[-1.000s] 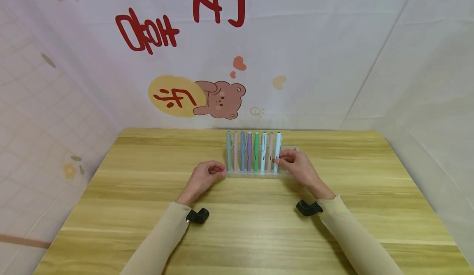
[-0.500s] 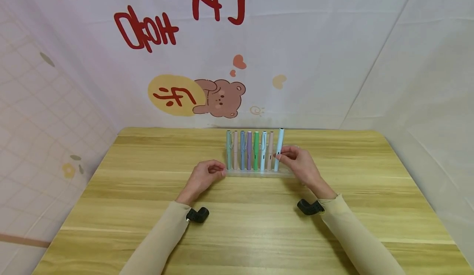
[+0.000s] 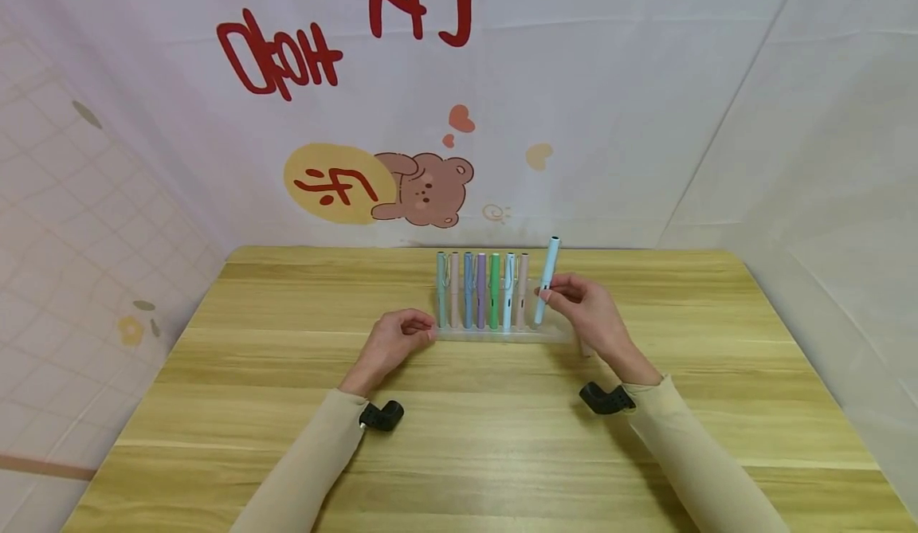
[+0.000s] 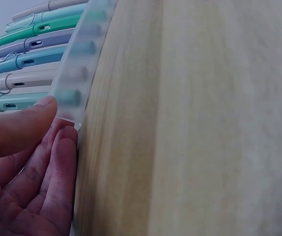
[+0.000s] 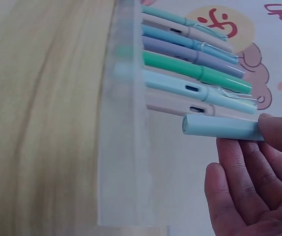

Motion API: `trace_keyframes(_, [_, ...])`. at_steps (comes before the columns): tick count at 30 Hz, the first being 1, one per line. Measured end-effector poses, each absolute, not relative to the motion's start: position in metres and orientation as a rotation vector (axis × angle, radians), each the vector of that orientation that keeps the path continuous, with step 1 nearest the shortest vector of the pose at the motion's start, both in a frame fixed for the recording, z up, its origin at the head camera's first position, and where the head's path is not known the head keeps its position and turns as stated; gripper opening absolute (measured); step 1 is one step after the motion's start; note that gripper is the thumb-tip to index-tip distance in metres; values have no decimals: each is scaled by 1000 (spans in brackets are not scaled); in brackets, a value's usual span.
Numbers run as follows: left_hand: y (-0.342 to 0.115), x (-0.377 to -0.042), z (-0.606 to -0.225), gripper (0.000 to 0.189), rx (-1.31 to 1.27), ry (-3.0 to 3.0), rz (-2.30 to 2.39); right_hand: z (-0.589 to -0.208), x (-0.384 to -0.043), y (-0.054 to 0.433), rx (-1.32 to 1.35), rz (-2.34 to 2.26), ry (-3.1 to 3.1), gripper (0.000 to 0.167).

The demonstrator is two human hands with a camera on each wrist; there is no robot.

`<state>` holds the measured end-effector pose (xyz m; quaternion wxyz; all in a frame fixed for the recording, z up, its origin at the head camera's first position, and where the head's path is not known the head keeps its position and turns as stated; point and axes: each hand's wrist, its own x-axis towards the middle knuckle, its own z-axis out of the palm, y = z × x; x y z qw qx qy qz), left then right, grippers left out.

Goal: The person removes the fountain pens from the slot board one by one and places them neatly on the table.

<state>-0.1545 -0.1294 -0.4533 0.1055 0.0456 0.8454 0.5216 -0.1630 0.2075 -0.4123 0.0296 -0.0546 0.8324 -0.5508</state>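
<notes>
A clear pen rack (image 3: 502, 336) stands near the back of the table, with a row of upright capped pens in teal, beige, blue, purple, green and light blue. At its left end, my left hand (image 3: 393, 346) grips the corner; the left wrist view shows the thumb (image 4: 42, 110) over the edge beside the teal pen (image 4: 18, 102) and the fingers below. My right hand (image 3: 597, 316) pinches a light blue pen (image 3: 551, 260) between thumb and fingers. That pen leans right, raised above the others, and its lower end (image 5: 195, 125) is out of the rack in the right wrist view.
A green pen (image 3: 495, 290) and a beige pen (image 3: 523, 290) stand among the racked ones. Behind the wooden table (image 3: 488, 437) hangs a white printed cloth (image 3: 610, 103). A small pinkish piece (image 3: 586, 350) shows below my right hand.
The light blue pen has risen out of the row and tilted to the right, with my right hand moving slightly up and right. My left hand stays at the rack's left end.
</notes>
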Motion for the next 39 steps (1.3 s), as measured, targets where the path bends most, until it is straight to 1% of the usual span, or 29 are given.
trace_keyframes(15, [-130,-155,-454,16,149,2486,1543,-400,-156,221,-148,-1727,2603,45])
trace_keyframes(26, [-129,-154,-454,15,150,2483,1549,-393,-147,229,-119,-1780,2600,42])
trace_keyframes(39, [-131,-154,-455,16,142,2487,1542,-393,-139,245,-97,-1915,2562,39])
